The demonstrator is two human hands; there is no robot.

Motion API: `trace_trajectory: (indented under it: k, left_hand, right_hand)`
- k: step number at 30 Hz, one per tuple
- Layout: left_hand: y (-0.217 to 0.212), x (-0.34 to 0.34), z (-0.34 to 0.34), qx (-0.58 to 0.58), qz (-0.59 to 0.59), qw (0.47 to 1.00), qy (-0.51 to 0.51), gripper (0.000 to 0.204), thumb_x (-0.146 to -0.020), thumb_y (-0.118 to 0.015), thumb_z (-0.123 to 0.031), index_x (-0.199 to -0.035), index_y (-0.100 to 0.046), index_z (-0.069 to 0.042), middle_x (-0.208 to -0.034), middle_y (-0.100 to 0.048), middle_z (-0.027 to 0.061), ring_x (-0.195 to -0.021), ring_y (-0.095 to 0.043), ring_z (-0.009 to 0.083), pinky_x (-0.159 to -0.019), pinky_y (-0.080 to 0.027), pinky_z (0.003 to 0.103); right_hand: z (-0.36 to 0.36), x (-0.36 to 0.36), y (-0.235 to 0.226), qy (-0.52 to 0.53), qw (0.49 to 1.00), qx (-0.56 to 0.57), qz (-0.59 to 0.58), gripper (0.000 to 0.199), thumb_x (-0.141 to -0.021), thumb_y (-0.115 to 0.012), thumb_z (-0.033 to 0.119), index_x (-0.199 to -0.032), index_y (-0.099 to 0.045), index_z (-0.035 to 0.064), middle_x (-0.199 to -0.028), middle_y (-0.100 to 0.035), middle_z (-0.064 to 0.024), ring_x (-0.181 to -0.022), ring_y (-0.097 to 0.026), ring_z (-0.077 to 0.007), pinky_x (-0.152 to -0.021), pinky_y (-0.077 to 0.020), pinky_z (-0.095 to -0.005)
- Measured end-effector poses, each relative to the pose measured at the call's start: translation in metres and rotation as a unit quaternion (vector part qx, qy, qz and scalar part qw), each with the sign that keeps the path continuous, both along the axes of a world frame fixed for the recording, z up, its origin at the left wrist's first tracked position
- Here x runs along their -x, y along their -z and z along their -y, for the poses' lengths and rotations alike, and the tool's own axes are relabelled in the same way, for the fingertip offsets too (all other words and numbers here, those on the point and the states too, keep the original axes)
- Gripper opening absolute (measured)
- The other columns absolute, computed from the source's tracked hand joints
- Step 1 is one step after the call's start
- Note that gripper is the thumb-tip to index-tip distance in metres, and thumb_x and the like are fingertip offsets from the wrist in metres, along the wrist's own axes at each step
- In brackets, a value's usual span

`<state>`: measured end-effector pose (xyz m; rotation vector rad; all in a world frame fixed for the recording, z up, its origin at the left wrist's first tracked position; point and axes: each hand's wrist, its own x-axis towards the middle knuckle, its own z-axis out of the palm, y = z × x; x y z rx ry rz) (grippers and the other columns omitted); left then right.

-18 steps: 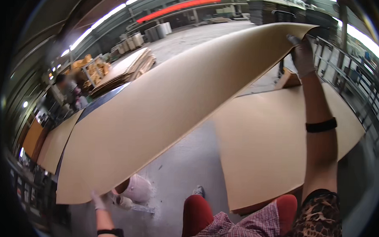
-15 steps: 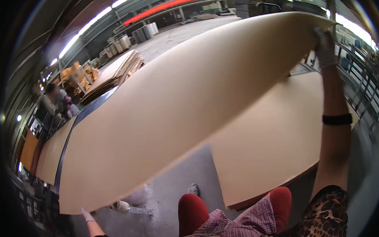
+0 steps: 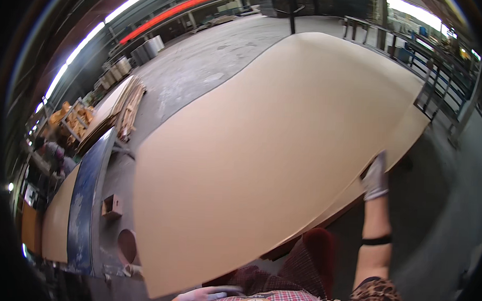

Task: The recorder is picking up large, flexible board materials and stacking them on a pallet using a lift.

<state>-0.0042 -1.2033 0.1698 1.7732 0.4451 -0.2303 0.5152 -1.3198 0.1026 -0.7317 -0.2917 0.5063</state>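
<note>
A large, thin, tan wood veneer sheet (image 3: 263, 135) spreads before me, lying over a stack of similar sheets (image 3: 410, 130) whose edge shows along the right. Its left part reaches out past the stack and its far side bulges up a little. My right hand (image 3: 376, 179), in a pale glove, is closed on the sheet's near right edge. Close to my apron at the bottom is my gloved left hand (image 3: 208, 296), its fingers stretched out beside the sheet's near edge. Whether those fingers touch the sheet I cannot tell.
On the left stands a long blue-topped table (image 3: 86, 203) with another tan sheet (image 3: 58, 223) beside it. A small open box (image 3: 111, 206) is on the floor. Stacked boards (image 3: 112, 111) and a person (image 3: 55, 157) are farther left. Metal railings (image 3: 440, 78) run along the right.
The sheet, raised and tilted before, has come down over the stack to the right. My right hand moved down and nearer. My left hand left the sheet's left corner and moved right, towards my body.
</note>
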Motion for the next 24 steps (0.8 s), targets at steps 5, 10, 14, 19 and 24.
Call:
trace_trajectory:
  k: [5, 10, 14, 19, 24]
  left_hand:
    - [0.068, 0.003, -0.104, 0.105, -0.041, 0.959, -0.258, 0.036, -0.088, -0.048, -0.02, -0.114, -0.049, 0.005, -0.107, -0.057, 0.0141, -0.102, -0.053, 0.023, -0.089, -0.04, 0.031]
    - [0.213, -0.059, -0.212, -0.115, -0.214, 0.926, -0.29, 0.066, -0.08, -0.06, -0.032, -0.13, -0.03, -0.002, -0.126, -0.041, 0.0195, -0.118, -0.038, 0.0284, -0.096, -0.034, 0.036]
    - [0.288, -0.093, -0.243, -0.212, -0.387, 0.865, -0.239, 0.093, -0.072, -0.064, -0.046, -0.138, -0.01, -0.01, -0.138, -0.021, 0.021, -0.128, -0.022, 0.035, -0.102, -0.027, 0.039]
    - [0.386, -0.043, -0.25, -0.059, -0.449, 0.835, -0.312, 0.083, -0.074, -0.062, -0.045, -0.135, -0.017, -0.011, -0.138, -0.028, 0.0126, -0.126, -0.024, 0.0331, -0.1, -0.026, 0.047]
    - [0.43, -0.027, -0.22, 0.316, -0.364, 0.748, -0.456, 0.054, -0.08, -0.059, -0.036, -0.124, -0.037, -0.014, -0.126, -0.045, 0.0071, -0.115, -0.04, 0.0342, -0.09, -0.028, 0.059]
  right_hand:
    - [0.004, -0.014, 0.172, 0.113, 0.95, 0.281, -0.078, 0.037, -0.077, -0.065, 0.024, -0.102, -0.055, -0.0008, -0.1, -0.058, -0.009, -0.091, -0.053, -0.0231, -0.084, -0.0408, -0.0335]
    - [0.011, -0.024, 0.206, 0.071, 0.959, 0.235, -0.14, 0.033, -0.075, -0.068, 0.017, -0.1, -0.055, -0.0008, -0.093, -0.06, -0.0095, -0.084, -0.054, -0.0223, -0.077, -0.0427, -0.0338]
    - [0.033, -0.032, 0.24, 0.104, 0.94, 0.288, -0.152, 0.031, -0.077, -0.062, 0.008, -0.106, -0.053, 0.0009, -0.099, -0.058, -0.011, -0.089, -0.055, -0.0261, -0.079, -0.0446, -0.036]
    - [0.048, -0.038, 0.269, 0.137, 0.923, 0.274, -0.232, 0.035, -0.081, -0.054, 0.003, -0.115, -0.047, 0.0039, -0.107, -0.056, -0.0124, -0.098, -0.054, -0.0301, -0.084, -0.0454, -0.0431]
    - [0.026, -0.034, 0.307, 0.195, 0.906, 0.271, -0.259, 0.031, -0.08, -0.056, 0.004, -0.109, -0.047, 0.0032, -0.1, -0.057, -0.013, -0.086, -0.057, -0.0311, -0.073, -0.049, -0.0453]
